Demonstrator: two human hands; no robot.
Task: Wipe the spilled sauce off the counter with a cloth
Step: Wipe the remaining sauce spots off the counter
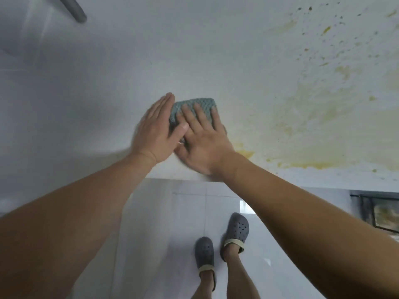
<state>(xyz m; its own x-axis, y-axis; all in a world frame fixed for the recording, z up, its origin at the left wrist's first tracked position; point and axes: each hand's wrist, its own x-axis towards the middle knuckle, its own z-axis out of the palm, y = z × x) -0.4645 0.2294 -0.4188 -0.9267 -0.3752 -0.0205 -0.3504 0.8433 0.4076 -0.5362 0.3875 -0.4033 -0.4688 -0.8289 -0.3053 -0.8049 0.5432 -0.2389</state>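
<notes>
near the middle of the frame a folded teal cloth point(195, 108) with a bumpy weave lies flat on the pale tabletop point(97, 87), close to its near edge. the right hand point(205, 143) lies on top of it, palm down, its fingers point(197, 114) straight and spread, reaching up over the cloth so that only the far strip and the upper right corner of the fabric show beyond the fingertips. the left hand point(154, 130) sits just to the left of the cloth, also flat with straight fingers held together; its outer edge is on the tabletop beside the fabric and its thumb crosses over onto the cloth's left part, touching the right hand near the index finger. neither hand is curled round the fabric — both are pressing on it with flat fingers.

the spilled sauce point(313, 117) spreads over the right half of the frame: a wide yellowish smear beginning just right of the cloth, a thicker yellow line along the tabletop's near edge at lower right, and dark and yellow specks scattered toward the upper right corner.

at the upper left a grey tube point(73, 8) juts into view, blurred. below the tabletop edge, white floor tiles point(164, 223) and two feet in grey clogs point(236, 231) — lower centre of the frame.
</notes>
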